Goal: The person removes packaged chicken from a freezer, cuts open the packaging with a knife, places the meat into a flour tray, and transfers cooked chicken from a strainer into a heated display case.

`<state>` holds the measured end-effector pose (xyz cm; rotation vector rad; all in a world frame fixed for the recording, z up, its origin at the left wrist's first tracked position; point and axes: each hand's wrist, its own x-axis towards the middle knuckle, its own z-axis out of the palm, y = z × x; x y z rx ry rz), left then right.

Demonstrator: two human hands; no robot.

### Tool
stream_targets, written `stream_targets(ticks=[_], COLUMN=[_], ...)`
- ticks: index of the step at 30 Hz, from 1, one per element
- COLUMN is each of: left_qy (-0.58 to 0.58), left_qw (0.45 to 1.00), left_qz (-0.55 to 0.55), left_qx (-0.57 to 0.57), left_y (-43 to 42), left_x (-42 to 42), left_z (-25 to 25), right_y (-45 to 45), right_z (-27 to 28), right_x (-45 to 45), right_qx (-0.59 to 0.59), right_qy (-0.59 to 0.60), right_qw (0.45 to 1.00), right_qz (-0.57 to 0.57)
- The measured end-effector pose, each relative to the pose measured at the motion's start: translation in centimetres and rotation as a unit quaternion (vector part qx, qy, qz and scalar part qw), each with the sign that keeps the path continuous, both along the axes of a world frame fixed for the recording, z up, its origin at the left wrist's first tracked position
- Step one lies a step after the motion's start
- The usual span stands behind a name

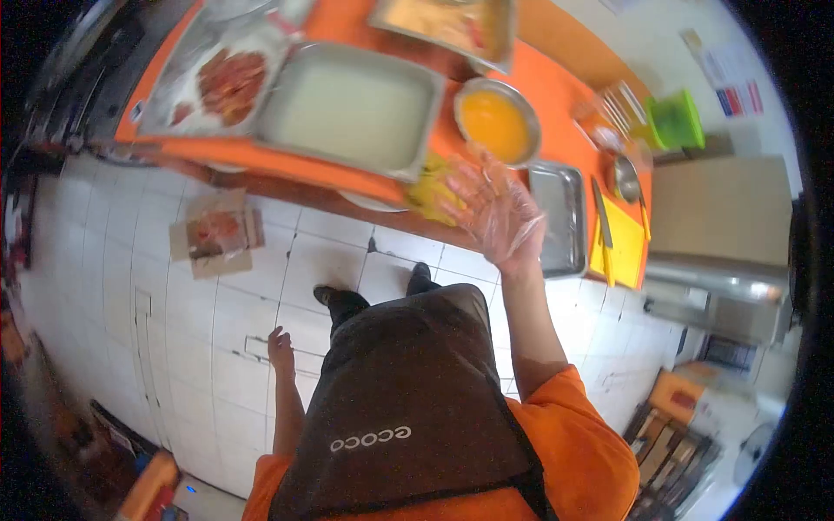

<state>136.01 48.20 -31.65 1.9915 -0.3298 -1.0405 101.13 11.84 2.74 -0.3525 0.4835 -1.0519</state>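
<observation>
My right hand (pixel 502 213), in a clear plastic glove, is raised at the counter edge with its fingers spread. It looks to hold nothing. Just past its fingertips stands a round metal bowl (pixel 534 143) of orange-yellow liquid (pixel 493 123) like beaten egg. Beside the fingers, on the counter edge, lies a crumpled yellow cloth-like item (pixel 429 191); I cannot tell whether they touch. A metal tray (pixel 559 221) sits to the right of the hand. My left hand (pixel 280 352), bare, hangs low over the floor at my side, fingers loosely apart and holding nothing.
On the orange counter stand a deep pan (pixel 287 135) of pale liquid, a tray (pixel 161 117) with reddish raw meat (pixel 233 85), and a pan (pixel 504 56) of crumb-like coating. A knife (pixel 602 213) lies by a yellow board (pixel 627 239). A cardboard box (pixel 184 241) sits on the floor.
</observation>
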Motion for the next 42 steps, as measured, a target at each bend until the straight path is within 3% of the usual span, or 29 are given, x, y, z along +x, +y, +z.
stream_targets(ticks=[4,8,10,12,14,15,17,20,23,27,30,31,33,34,35,38,40,42], left_qy=[-0.021,-0.037,0.014,0.167,0.231,0.281,0.269,0.163,0.144,0.144,0.063,0.234,0.06,0.107,0.152,0.247,0.312,0.37], left_qw=[0.995,0.974,0.952,0.894,0.78,0.749,0.701,0.754,0.814,0.783,0.797,0.782,0.796,0.804,0.811,0.833,0.836,0.826], left_qz=[-0.045,-0.143,-0.224,-0.364,-0.555,-0.587,-0.656,-0.622,-0.522,-0.57,-0.552,-0.546,-0.526,-0.522,-0.515,-0.427,-0.368,-0.312], left_qx=[-0.085,-0.169,-0.207,-0.202,-0.172,-0.124,-0.077,-0.131,-0.212,-0.205,-0.236,-0.188,-0.294,-0.265,-0.234,-0.25,-0.261,-0.289], left_y=[-9.4,-20.0,-24.7,-28.2,-31.0,-31.5,-33.5,-34.8,-34.1,-34.7,-35.3,-36.1,-36.4,-36.8,-37.3,-39.2,-40.7,-41.5], left_x=[-5.9,-17.0,-23.8,-30.6,-37.1,-40.4,-45.0,-49.1,-51.8,-53.4,-54.8,-54.2,-57.7,-57.1,-56.3,-58.8,-61.0,-61.2], left_z=[5.1,14.1,18.6,22.7,26.4,27.5,30.6,31.2,28.4,26.4,27.5,29.9,22.3,25.0,28.0,24.0,20.4,20.3], right_y=[-1.4,-2.4,-2.7,-2.8,-3.2,-3.4,-3.6,-3.8,-3.9,-5.3,-5.6,-5.6,-5.8,-6.0,-6.4,-5.4,-4.8,-3.8], right_z=[0.3,-5.5,-9.0,-10.6,-11.0,-10.5,-10.6,-12.9,-14.0,-11.5,-10.4,-10.3,-12.7,-14.5,-16.2,-13.5,-12.4,-10.8], right_x=[-12.8,-25.3,-28.9,-30.0,-29.8,-29.4,-29.3,-30.0,-31.0,-31.9,-30.9,-30.6,-31.1,-31.8,-33.1,-32.1,-31.4,-30.7], right_qx=[-0.055,-0.024,0.013,0.056,0.075,0.075,0.077,0.058,0.034,0.089,0.117,0.127,0.037,-0.007,-0.057,-0.171,-0.162,-0.203], right_qy=[0.062,0.082,0.119,0.174,0.221,0.239,0.256,0.246,0.24,0.256,0.303,0.324,0.27,0.242,0.312,0.341,0.378,0.42], right_qw=[0.99,0.978,0.971,0.957,0.948,0.946,0.945,0.948,0.948,0.953,0.937,0.927,0.952,0.96,0.94,0.918,0.905,0.877], right_qz=[-0.113,-0.189,-0.205,-0.224,-0.216,-0.206,-0.188,-0.192,-0.208,-0.133,-0.132,-0.139,-0.139,-0.139,-0.126,-0.111,-0.107,-0.11])
